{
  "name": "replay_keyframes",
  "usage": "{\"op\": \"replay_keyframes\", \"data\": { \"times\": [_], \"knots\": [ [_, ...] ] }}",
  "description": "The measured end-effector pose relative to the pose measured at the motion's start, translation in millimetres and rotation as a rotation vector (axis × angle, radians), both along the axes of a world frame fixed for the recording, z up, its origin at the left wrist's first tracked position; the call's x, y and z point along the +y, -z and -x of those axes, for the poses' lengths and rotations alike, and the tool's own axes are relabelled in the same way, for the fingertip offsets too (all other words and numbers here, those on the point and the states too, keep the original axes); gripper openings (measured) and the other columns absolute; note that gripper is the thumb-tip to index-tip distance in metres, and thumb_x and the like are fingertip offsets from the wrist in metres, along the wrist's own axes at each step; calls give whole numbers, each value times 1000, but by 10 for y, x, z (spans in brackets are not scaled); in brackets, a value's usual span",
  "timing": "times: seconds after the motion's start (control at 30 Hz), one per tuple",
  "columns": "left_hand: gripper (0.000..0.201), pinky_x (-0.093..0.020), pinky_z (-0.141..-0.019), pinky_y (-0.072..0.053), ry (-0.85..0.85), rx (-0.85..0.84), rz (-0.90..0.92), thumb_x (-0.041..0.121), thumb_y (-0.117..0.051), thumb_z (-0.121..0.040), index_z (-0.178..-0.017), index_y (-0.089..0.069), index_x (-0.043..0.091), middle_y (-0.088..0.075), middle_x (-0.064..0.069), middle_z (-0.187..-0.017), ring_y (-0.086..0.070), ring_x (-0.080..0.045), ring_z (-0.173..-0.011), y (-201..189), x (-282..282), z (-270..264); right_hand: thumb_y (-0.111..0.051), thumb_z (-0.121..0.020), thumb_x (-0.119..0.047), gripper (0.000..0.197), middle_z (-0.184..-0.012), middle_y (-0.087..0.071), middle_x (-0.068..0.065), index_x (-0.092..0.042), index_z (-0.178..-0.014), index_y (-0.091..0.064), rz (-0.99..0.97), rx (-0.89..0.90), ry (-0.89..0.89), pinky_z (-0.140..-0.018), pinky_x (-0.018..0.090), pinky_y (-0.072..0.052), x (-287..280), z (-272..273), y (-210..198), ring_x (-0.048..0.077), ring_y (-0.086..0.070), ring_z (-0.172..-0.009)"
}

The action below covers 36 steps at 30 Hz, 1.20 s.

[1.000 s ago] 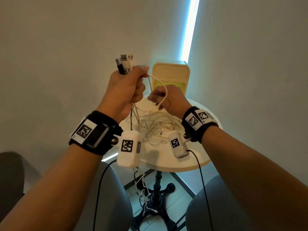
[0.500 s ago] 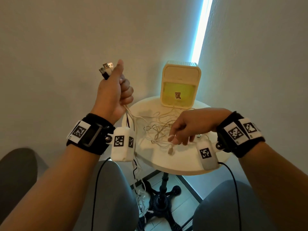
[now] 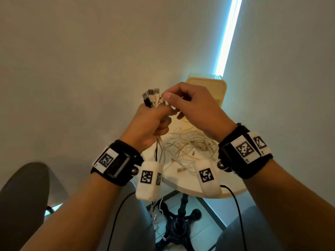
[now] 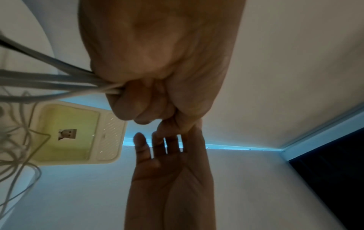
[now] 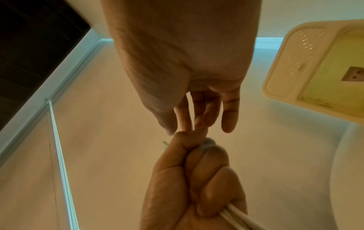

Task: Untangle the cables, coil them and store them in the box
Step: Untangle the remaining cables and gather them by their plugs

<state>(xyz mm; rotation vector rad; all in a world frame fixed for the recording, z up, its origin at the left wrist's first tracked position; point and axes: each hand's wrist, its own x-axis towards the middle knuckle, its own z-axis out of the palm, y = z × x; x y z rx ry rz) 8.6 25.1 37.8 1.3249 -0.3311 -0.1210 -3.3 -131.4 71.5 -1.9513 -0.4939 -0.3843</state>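
Note:
My left hand (image 3: 159, 115) is a raised fist gripping a bundle of white and black cables, whose USB plugs (image 3: 151, 96) stick up above it. The same fist (image 4: 138, 99) shows the cables (image 4: 59, 80) leaving it sideways. My right hand (image 3: 165, 98) reaches over from the right, its thumb and forefinger pinching a small cable end against the top of the bundle. In the right wrist view its other fingers (image 5: 229, 118) point straight out at the left fist (image 5: 199, 171). A loose tangle of cables (image 3: 188, 147) lies on the round white table (image 3: 190, 189). The cream box (image 3: 215, 84) stands behind, its opening facing me.
Some held cables hang past the table's near edge towards the floor (image 3: 157, 212). The table's black pedestal foot (image 3: 179, 227) stands between two grey chair seats (image 3: 23, 196). Walls close in behind and to the right.
My right hand rose from the tangle on the table to the top of the left fist, carrying a cable end. The left hand kept its grip on the bundle.

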Motion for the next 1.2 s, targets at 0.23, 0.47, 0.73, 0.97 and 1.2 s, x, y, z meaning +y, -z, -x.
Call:
{"op": "replay_keyframes", "data": {
  "times": [0.23, 0.47, 0.73, 0.97, 1.2],
  "knots": [
    [38, -22, -41, -18, -39, 8, -58, 1, -55, -100, -72, -40, 21, -24, 1, -59, -20, -11, -45, 62, -32, 40, -83, -88, -19, 5, -79, -75, -9, -19, -89, -78, 63, -86, 78, -75, 26, -57, 85, -48, -29, 6, -70, -78],
    [41, -22, -42, -19, -33, 24, -179, 5, -51, -103, -67, -38, 20, -27, 1, -58, -20, -12, -47, 24, 10, 78, -83, -87, -24, 7, -90, -67, -8, -23, -90, -77, 138, -183, 120, -81, 27, -49, 153, -15, -28, 10, -64, -89],
    [32, -23, -43, -21, -170, -38, -108, -5, -63, -93, -77, -45, 16, -29, 5, -54, -22, -11, -44, 57, -49, 97, -80, -87, -26, 13, -100, -62, -4, -26, -96, -70, 182, -273, 168, -73, 12, -45, 139, 40, 19, 7, -60, -83],
    [40, -10, -43, -33, -279, -165, -192, -10, -50, -100, -75, -56, 20, -49, 18, -43, -44, 1, -37, 78, -141, 111, -77, -90, -36, 11, -85, -68, -7, -26, -87, -77, 458, -205, 179, -83, -3, -30, 200, 49, -49, 2, -57, -79],
    [42, -10, -42, -35, -292, -198, -205, -19, -45, -97, -79, -59, 16, -55, 18, -45, -49, 3, -39, 132, -215, 125, -72, -91, -23, 13, -77, -69, -8, -20, -78, -76, 605, -79, 183, -68, 22, -51, 264, 41, -147, 6, -63, -76]
  ]
}}
